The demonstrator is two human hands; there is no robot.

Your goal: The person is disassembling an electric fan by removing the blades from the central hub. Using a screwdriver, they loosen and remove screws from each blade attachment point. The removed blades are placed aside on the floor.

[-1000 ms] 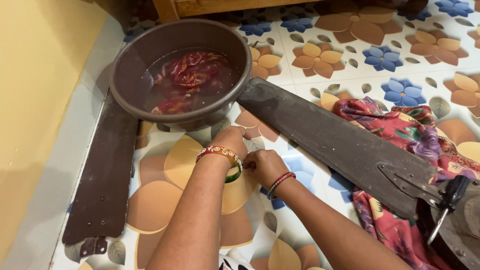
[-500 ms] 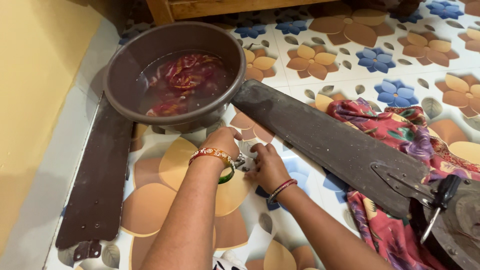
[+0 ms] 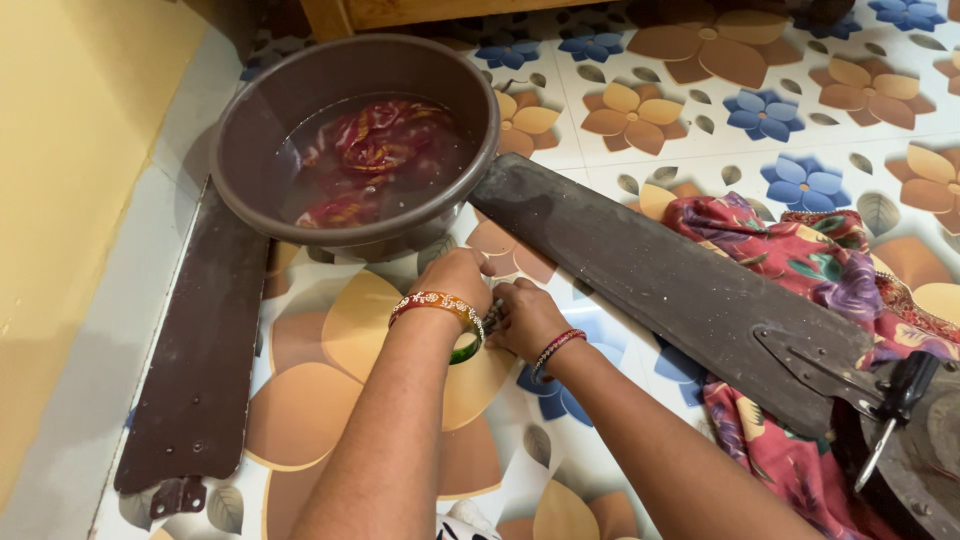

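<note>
My left hand (image 3: 458, 279), with orange and green bangles on its wrist, rests curled on the flowered floor just in front of a brown basin (image 3: 236, 183). Its palm is hidden. My right hand (image 3: 524, 315), with a red bracelet, sits close beside it, fingers bent down and pinched together. A small metal piece (image 3: 492, 317) shows between the two hands at the right fingertips. The basin holds water and a soaking red patterned cloth (image 3: 368, 150).
A dusty dark fan blade (image 3: 660, 285) lies to the right, its bracket end by a screwdriver (image 3: 896, 402) and a fan motor (image 3: 930, 462). Another brown blade (image 3: 200, 350) lies left along the yellow wall (image 3: 70, 200). A floral cloth (image 3: 820, 270) is under the right blade.
My right hand, spread flat on the floor half a second ago, has drawn its fingers in and moved against my left hand. The left hand stayed nearly in place.
</note>
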